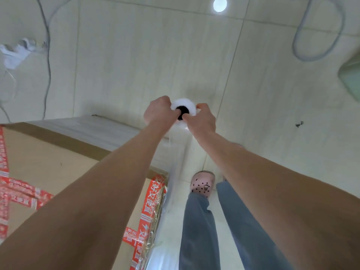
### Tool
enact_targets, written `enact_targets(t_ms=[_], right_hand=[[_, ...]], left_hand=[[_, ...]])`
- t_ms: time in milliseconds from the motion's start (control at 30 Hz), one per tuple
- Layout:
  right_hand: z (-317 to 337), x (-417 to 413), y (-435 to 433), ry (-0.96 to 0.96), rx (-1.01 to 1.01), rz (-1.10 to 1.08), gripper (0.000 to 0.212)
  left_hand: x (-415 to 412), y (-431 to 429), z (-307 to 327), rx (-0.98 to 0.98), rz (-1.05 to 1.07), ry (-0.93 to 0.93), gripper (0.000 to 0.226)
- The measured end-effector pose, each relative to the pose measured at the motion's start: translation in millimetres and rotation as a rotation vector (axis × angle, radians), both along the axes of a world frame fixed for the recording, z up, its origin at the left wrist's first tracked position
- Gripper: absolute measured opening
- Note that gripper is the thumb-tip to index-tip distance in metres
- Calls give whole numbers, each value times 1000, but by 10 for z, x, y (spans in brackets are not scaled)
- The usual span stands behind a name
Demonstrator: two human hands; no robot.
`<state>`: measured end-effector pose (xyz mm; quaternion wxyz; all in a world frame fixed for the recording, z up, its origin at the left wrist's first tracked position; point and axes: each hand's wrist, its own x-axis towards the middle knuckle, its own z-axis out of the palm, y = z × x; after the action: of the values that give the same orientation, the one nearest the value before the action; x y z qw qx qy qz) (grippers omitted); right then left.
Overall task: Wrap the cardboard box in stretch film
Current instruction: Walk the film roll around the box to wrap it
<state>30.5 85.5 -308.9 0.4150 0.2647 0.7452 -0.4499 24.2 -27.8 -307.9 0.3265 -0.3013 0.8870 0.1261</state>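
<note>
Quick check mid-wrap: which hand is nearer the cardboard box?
Left. The left hand grips the film roll on the side facing the cardboard box. The right hand grips the opposite side, farther from the box.

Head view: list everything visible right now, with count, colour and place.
cardboard box: one, brown, lower left
tape: several strips, red, on box top and corner
stretch film roll: one, white with black core, centre
film sheet: one, clear, from roll down to box corner
cables: two, grey, upper left and upper right
rounded object: one, pale green, right edge
clog: one, pink, bottom centre
trouser legs: two, blue-grey, bottom centre
left hand: one, grips roll's left side
right hand: one, grips roll's right side
</note>
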Motion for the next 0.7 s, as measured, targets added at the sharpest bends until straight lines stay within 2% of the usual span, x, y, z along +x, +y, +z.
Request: enact_targets(t_ms=[100,167,233,367,433,567,700], right_hand=[[3,-143,-94,-65,-47,-72,54],[16,-245,-123,-36,-26,-33,49],[48,-315,-135,-25,-10,15,47],[113,-414,-135,-23,2,92,45],[138,-475,-129,-5,26,129,37],[176,-617,-136,42,58,215,34],[170,-778,-163,104,91,252,33]], left_hand=[[-17,-63,-42,103,231,-35,26],[-48,-60,-43,176,288,-49,30],[-118,-33,-14,165,185,-48,33],[-312,12,56,102,-168,-2,35],[-360,16,51,104,-239,6,35],[-460,-17,51,56,-213,16,26],[-576,-91,26,78,-68,-3,19]])
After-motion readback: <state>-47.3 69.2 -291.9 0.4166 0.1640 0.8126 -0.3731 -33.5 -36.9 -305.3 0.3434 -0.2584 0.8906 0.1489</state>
